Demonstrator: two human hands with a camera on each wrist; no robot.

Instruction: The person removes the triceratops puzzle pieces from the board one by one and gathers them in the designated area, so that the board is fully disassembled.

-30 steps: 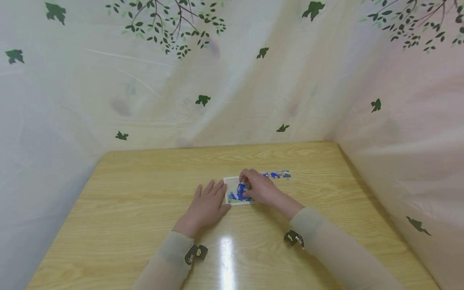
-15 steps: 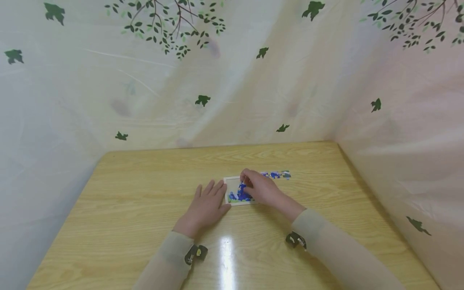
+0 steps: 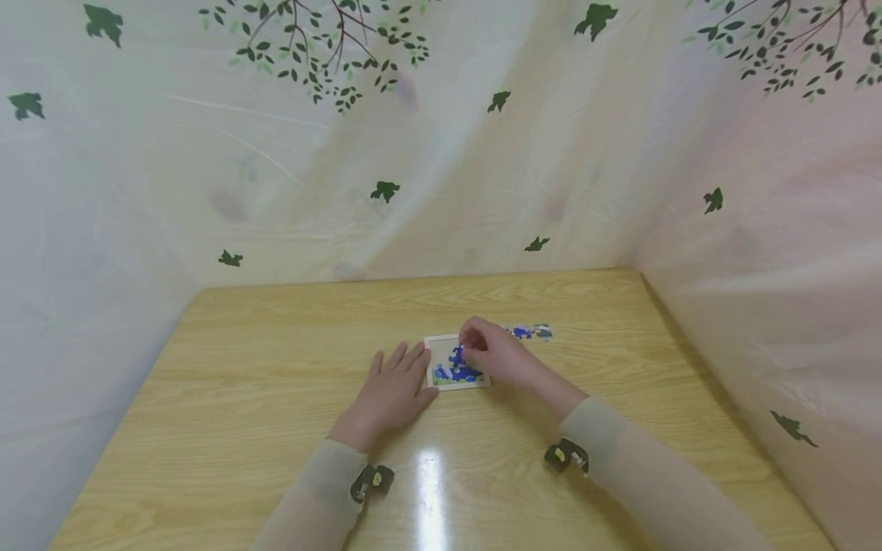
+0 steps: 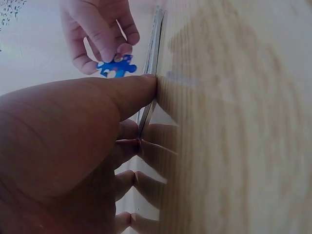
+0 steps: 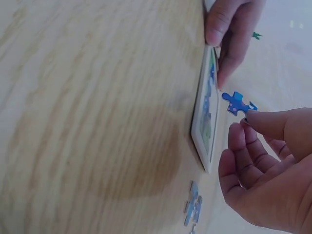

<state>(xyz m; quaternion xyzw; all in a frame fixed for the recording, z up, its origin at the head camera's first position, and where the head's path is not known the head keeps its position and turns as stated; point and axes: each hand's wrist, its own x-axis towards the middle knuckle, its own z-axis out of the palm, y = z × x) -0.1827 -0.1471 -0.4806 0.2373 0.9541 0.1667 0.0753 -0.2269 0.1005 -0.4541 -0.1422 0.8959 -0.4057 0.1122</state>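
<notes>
My right hand (image 3: pixel 499 353) pinches a blue jigsaw piece (image 5: pixel 239 103) between thumb and fingertips. In the right wrist view that piece is held up a little over a white-framed puzzle tray (image 5: pixel 197 134). Along the tray's near side, blue and green pieces (image 3: pixel 458 374) lie joined in a row, while its upper left part shows bare backing. My left hand (image 3: pixel 391 390) lies flat on the table at the tray's left edge, fingers spread, with thumb and fingertips against the frame. The left wrist view shows the thumb (image 4: pixel 134 90) touching that edge.
Several loose jigsaw pieces (image 3: pixel 527 332) lie in a row on the wooden table (image 3: pixel 276 428), right of the tray and partly behind my right hand. A pale curtain with printed leaves (image 3: pixel 441 191) hangs behind and at both sides.
My right hand has drawn slightly up and right with the jigsaw piece, uncovering more of the joined row and the tray's lower right corner. My left hand stays put.
</notes>
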